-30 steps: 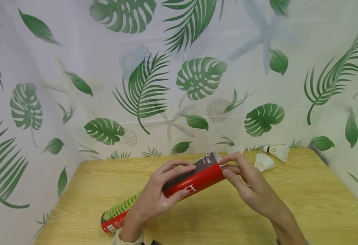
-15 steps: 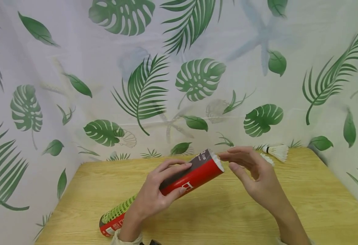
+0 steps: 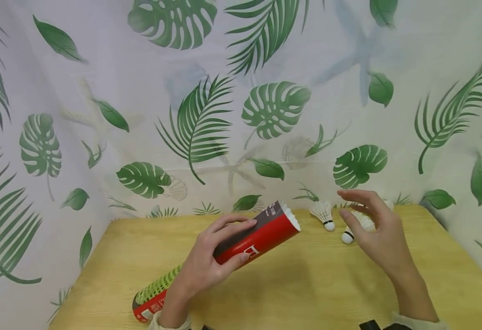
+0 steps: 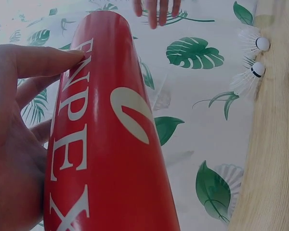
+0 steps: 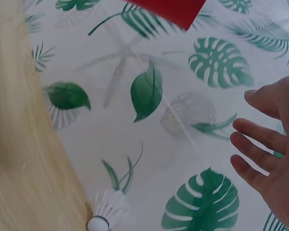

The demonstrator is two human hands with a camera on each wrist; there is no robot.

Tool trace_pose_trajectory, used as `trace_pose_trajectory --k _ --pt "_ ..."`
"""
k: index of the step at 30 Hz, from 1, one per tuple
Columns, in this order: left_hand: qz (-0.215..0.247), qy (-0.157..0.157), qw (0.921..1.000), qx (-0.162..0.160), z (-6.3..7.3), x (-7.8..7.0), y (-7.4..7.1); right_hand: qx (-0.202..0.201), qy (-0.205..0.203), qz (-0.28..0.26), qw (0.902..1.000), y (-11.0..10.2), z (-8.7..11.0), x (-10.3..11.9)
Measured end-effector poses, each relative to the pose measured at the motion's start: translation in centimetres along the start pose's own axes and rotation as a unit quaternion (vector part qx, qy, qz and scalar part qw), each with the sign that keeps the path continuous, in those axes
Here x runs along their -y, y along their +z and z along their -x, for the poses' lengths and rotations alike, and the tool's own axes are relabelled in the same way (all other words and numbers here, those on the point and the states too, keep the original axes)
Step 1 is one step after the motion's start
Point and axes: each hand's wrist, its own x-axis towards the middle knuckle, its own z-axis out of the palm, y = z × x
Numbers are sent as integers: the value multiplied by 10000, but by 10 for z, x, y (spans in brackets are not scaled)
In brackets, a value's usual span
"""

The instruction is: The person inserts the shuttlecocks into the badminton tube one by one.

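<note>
- As the lower edge of the head view is filled by two bare forearms, a pale sleeve is seen at the right wrist.
- A red, dark grey and green tube is gripped in the left hand, its thumb laid along the near side and its fingers curled over the top.
- The tube is held on a slant above the counter, its mouth raised toward the right and a white, jagged rim shown there; whether its lower left end is rested on the wood cannot be told.
- White capital letters and a pale oval mark are displayed on the red side, as caught by the left wrist camera.
- The right hand is held in the air to the right of the tube, well apart from its mouth, with fingers loosely spread and slightly bent and the thumb set apart.
- Beyond it, one white shuttlecock is seen on the counter with its cork turned toward the camera; a second shuttlecock, near the first, is partly covered by the right hand.
- Farthest back, a pale cloth printed with green leaves is hung behind the counter.
</note>
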Motion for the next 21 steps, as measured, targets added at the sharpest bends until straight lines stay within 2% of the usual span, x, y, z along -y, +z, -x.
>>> trace_pose_trajectory --k 5,10,15,21 --pt "-3 -26 10000 -56 2 -1 -1 -203 -85 770 9968 0 4 -24" --pt "65 26 9999 -108 0 -1 -2 -245 23 1048 9942 -4 7 -46" --pt "98 90 9998 -113 0 -1 -4 -267 449 1219 9912 -7 16 -66" --pt "78 54 9999 -96 1 -1 -4 -95 993 1638 9814 -9 28 -88"
